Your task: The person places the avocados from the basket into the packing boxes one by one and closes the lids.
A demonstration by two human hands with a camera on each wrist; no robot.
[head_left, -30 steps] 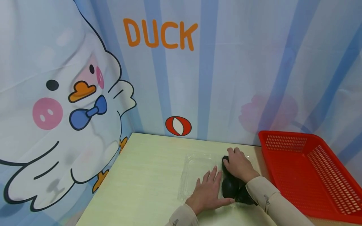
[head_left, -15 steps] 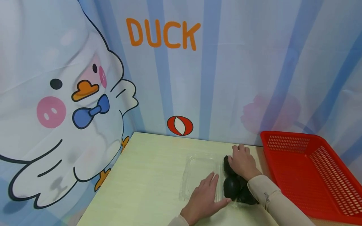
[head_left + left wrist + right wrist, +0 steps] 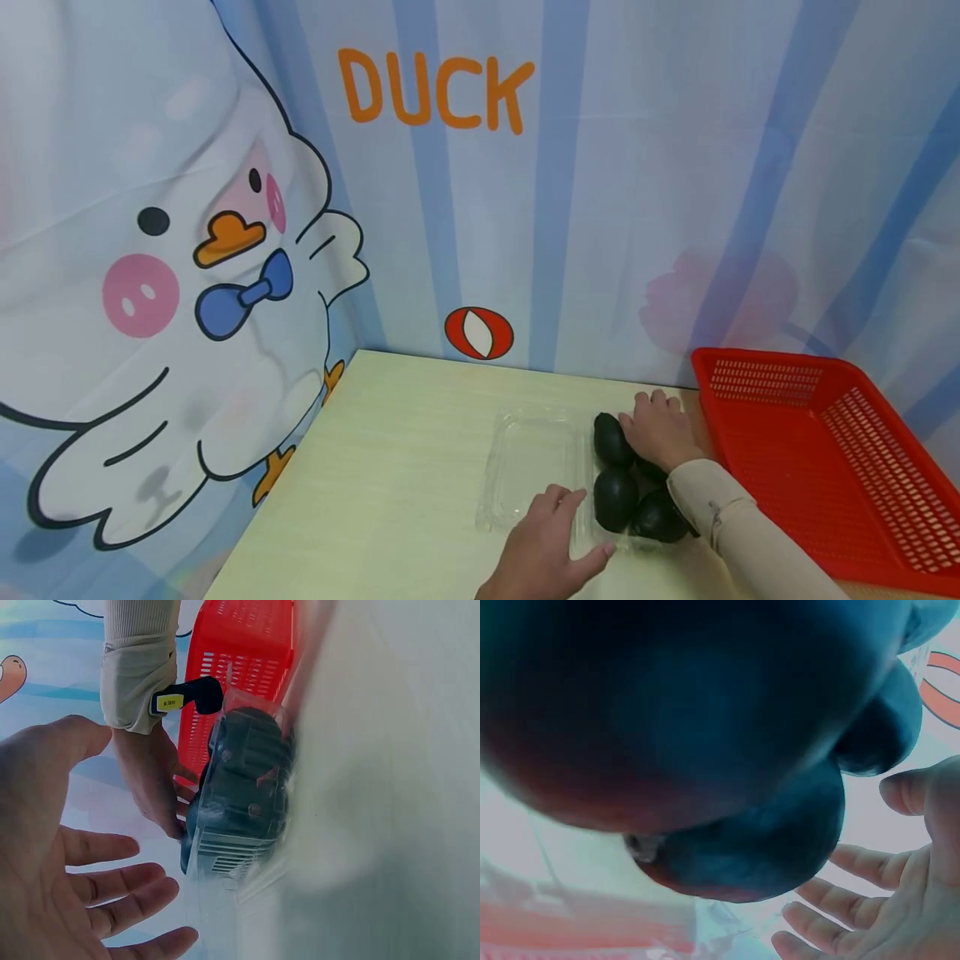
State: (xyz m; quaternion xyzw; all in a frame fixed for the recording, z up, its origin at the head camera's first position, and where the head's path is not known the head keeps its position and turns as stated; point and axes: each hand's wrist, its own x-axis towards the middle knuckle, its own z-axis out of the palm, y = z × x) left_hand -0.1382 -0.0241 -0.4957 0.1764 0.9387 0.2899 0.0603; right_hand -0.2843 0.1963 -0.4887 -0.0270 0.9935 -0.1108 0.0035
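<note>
Several dark green avocados (image 3: pixel 615 498) sit bunched together in one half of a clear plastic clamshell box (image 3: pixel 247 791). The box's transparent lid (image 3: pixel 534 462) lies folded out flat to the left. My right hand (image 3: pixel 662 429) is at the far right of the bunch, its fingers extended along the outer side of an avocado (image 3: pixel 761 855) in the right wrist view. Lower down, my left hand (image 3: pixel 542 550) hovers near the front edge of the lid, fingers spread and holding nothing. Its palm and loose fingers (image 3: pixel 124 889) show in the left wrist view, apart from the box.
A red plastic basket (image 3: pixel 810 475) with slotted walls stands to the right of the box. Behind the pale table (image 3: pixel 405 467) hangs a blue striped curtain (image 3: pixel 585 208) with a printed duck.
My right hand has shifted right over the avocados, uncovering more of them. My left hand has drawn back toward the front, away from the lid and the avocados.
</note>
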